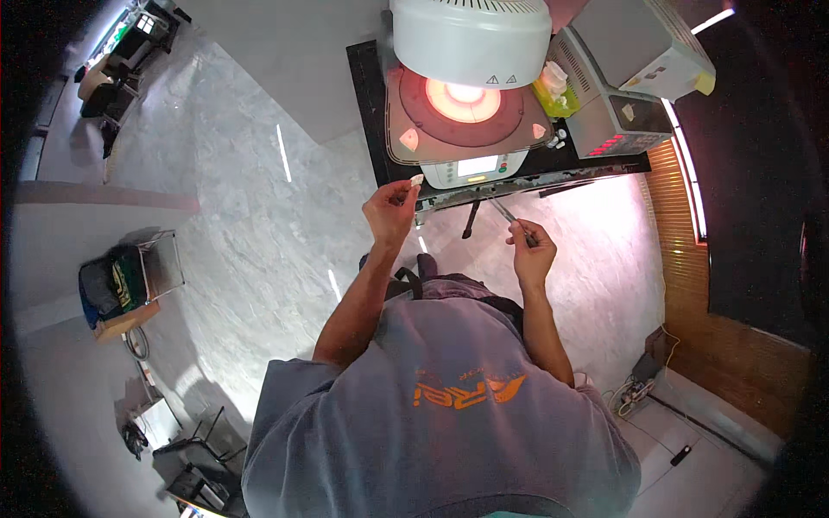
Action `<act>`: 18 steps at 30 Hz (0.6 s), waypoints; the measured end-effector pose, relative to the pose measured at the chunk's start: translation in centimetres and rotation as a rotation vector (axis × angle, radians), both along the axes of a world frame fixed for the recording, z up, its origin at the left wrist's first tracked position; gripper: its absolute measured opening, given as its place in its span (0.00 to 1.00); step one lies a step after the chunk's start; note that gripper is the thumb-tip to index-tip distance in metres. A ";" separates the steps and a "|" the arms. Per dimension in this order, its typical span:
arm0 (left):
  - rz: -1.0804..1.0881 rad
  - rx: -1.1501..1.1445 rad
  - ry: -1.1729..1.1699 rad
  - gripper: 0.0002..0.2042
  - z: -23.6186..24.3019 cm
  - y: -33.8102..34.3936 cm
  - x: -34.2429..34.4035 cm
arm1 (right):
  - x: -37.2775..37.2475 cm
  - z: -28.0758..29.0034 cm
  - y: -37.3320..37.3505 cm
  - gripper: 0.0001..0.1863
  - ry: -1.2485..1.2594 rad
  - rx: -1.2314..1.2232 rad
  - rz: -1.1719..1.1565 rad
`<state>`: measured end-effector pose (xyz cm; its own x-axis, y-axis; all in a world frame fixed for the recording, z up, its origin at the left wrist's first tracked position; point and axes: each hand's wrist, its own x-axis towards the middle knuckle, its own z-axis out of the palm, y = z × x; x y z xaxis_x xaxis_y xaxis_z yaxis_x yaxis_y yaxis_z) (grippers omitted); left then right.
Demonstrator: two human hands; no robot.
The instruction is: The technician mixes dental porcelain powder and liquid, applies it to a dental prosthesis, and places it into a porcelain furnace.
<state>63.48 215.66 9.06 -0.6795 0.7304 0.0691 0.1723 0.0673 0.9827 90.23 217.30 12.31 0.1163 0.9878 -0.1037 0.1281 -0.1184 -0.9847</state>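
Note:
My left hand (390,212) pinches a small whitish piece (417,180) at the front left corner of a white furnace (471,43). In my right hand (534,252) is a pair of slim metal tweezers (502,209), their tips pointing up and left toward the furnace's front edge. The furnace's round hood stands raised over a glowing orange-white disc (465,102). One pale piece (408,139) lies on the left front of the furnace's flat plate (404,104), another pale piece (539,130) on its right front. Below the plate is a lit screen (477,166).
The furnace stands on a black table (366,93) with a worn front edge. To its right are a yellow-green tray (557,99) holding white material, and a grey device (609,121) with red lights. A stool-like stand with bags (117,285) is far left; cables (635,393) lie lower right.

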 end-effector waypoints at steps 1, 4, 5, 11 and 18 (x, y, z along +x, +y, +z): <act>0.006 0.001 0.000 0.08 -0.1 0.0 0.0 | 0.1 -0.1 0.1 0.09 0.000 0.001 0.006; 0.035 0.036 0.098 0.07 0.5 0.4 -0.1 | 0.3 -0.3 0.3 0.10 0.003 0.003 0.024; 0.041 0.052 0.082 0.07 0.5 0.6 0.0 | 0.3 -0.2 0.4 0.10 -0.004 0.003 0.028; 0.023 0.068 0.163 0.07 1.0 3.1 1.0 | 0.6 0.1 0.6 0.10 -0.009 0.008 0.034; 0.029 -0.008 0.310 0.07 -0.1 4.7 1.6 | 1.3 -0.1 0.3 0.10 -0.033 0.008 0.022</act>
<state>65.08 220.40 8.98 -0.6476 0.7125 0.2702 0.4615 0.0845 0.8831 91.53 217.65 12.17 0.0982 0.9909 -0.0920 0.1635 -0.1073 -0.9807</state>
